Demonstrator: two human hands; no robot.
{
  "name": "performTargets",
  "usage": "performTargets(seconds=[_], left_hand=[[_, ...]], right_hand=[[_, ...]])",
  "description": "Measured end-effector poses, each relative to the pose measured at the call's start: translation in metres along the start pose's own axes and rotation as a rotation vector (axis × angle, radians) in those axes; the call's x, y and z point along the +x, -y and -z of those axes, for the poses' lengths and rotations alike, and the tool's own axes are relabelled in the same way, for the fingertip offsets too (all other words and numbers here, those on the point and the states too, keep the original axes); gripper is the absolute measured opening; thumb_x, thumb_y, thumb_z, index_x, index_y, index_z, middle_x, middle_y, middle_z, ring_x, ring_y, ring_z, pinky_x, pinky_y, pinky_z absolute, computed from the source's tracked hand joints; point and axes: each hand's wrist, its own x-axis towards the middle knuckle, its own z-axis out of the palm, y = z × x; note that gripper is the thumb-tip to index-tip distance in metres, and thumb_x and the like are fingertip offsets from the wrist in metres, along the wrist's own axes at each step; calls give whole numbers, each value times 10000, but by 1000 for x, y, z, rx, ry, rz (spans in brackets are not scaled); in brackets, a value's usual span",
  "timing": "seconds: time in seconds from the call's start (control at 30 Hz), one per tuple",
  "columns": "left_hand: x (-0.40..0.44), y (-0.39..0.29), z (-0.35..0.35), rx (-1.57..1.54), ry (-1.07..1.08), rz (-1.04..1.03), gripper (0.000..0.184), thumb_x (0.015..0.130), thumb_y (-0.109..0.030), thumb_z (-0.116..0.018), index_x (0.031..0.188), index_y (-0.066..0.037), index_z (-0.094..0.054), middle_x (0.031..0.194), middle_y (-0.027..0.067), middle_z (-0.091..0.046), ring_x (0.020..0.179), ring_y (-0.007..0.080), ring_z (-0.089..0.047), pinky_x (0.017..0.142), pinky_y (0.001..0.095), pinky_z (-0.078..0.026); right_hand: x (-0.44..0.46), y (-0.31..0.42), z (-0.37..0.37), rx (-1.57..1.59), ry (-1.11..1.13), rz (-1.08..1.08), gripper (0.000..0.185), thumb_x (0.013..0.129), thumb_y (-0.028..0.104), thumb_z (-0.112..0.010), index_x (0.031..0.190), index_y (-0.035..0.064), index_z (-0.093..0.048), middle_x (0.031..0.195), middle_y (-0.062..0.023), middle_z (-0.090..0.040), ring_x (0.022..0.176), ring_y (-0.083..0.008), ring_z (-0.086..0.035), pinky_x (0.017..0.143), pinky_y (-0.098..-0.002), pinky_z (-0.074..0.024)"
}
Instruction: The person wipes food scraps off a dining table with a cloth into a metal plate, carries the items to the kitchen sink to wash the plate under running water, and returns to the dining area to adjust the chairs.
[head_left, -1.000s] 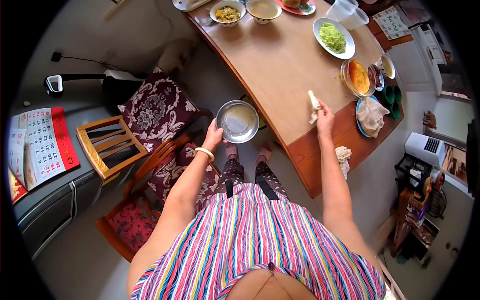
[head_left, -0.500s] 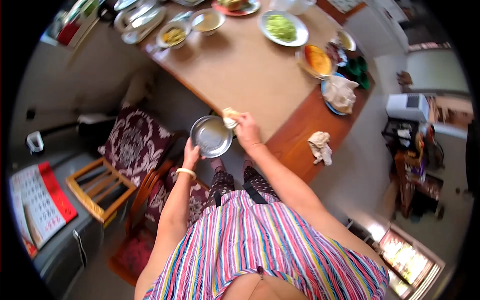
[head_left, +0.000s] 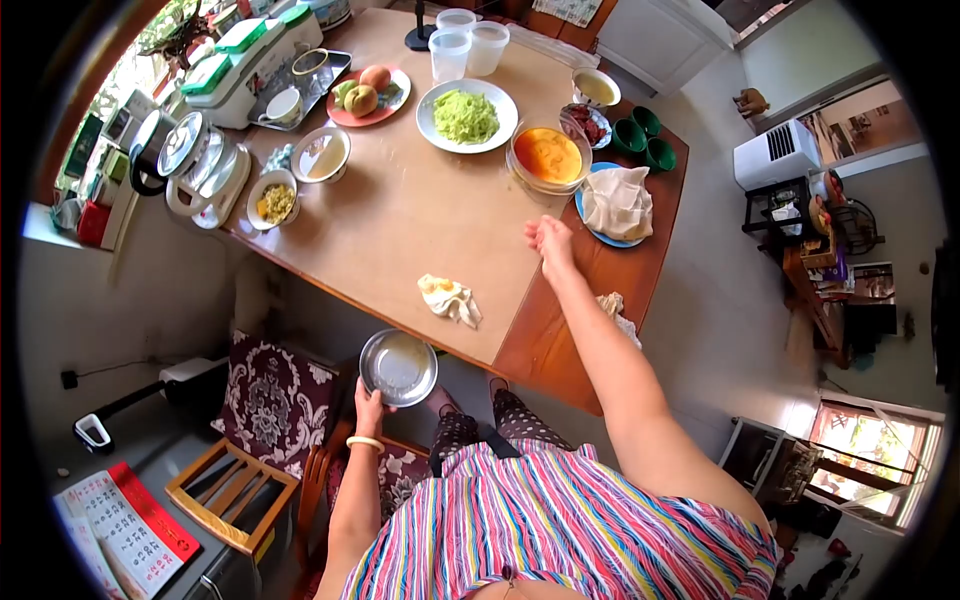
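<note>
- One metal bowl [head_left: 398, 368], lower centre of frame, just off the table [head_left: 400, 230] edge; pale residue visible inside.
- Left hand [head_left: 368, 404] closed on the bowl's lower-left rim; forearm reaches up from bottom of frame, bracelet [head_left: 365, 442] at wrist.
- Handling (judged): bowl thin-walled, stiff, fairly light, not fragile; smooth metal may slip if wet. Best hold: rim, thumb and fingers on opposite faces of the wall.
- Right hand [head_left: 552, 243] right of centre, above the table, near the glass bowl [head_left: 520, 180] and blue plate [head_left: 612, 241]; fingers half-bent, loosely parted, nothing seen in them. Arm extended diagonally from lower right.
- Crumpled cloth [head_left: 450, 299] on table between the hands; likely soft, limp, liftable by any fold.
</note>
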Motion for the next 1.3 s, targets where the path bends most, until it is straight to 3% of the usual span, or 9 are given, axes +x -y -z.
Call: performTargets(seconds=[0.53,0.67,0.7,0.77,0.87,1.03,1.1,1.17,1.3], left_hand=[[-6,-17,-6,-8,-10,38,383,830,38,-369,1201,-50,-412,925,89,-573,594,146,-583,417,231,-484],[-2,-12,-5,-34,-43,54,382,826,54,-368,1192,-43,-414,924,96,-579,581,149,-585,403,233,-478],[-2,-12,-5,-30,-29,49,387,826,56,-368,1198,-44,-411,925,98,-580,578,151,-585,402,234,-479],[-2,-11,-3,-19,-4,44,398,828,59,-368,1210,-47,-406,928,102,-583,571,155,-586,400,238,-481],[0,-9,-2,-26,-11,45,396,830,63,-365,1209,-46,-406,916,99,-582,564,158,-585,402,237,-483],[0,-6,1,-6,16,34,391,826,52,-373,1200,-51,-421,921,85,-573,608,154,-598,416,233,-500],[1,-1,1,-3,-13,62,396,825,43,-388,1208,-55,-422,942,86,-578,651,156,-608,423,236,-511],[3,1,1,15,-37,84,394,824,41,-392,1205,-57,-426,953,88,-581,668,157,-612,422,237,-513],[4,6,5,-18,-15,70,401,824,40,-393,1212,-58,-428,965,90,-584,671,155,-614,417,234,-510]], right_hand=[[82,37,9,-110,-112,-67,250,944,169,-442,876,-26,-583,825,-130,-683,608,-168,-620,465,-252,-455],[51,42,33,-837,-14,180,299,902,203,-451,996,-39,-599,685,-90,-677,624,-145,-632,559,-292,-487],[62,14,55,-1065,-140,514,390,861,209,-467,1125,-59,-569,657,-123,-662,631,-194,-647,660,-325,-502],[38,19,69,-1183,-101,400,460,844,219,-466,1215,-48,-524,639,-132,-650,705,-234,-658,754,-331,-495],[25,17,71,-1085,-124,328,393,848,181,-472,1183,-9,-549,715,-145,-666,843,-294,-637,813,-395,-481],[-62,-13,3,-983,267,1012,330,791,115,-553,1115,64,-592,962,-201,-632,908,-340,-602,812,-413,-483],[-129,-14,-42,-966,460,808,344,755,194,-644,1085,104,-604,1117,-128,-523,988,-342,-531,852,-402,-471],[-149,-37,-69,-1088,488,1061,285,769,183,-638,1049,134,-616,1153,-112,-501,1018,-325,-516,864,-391,-466],[-130,-64,-76,-1021,519,1002,235,792,113,-606,1024,150,-623,1067,-114,-550,931,-296,-556,797,-378,-496]])
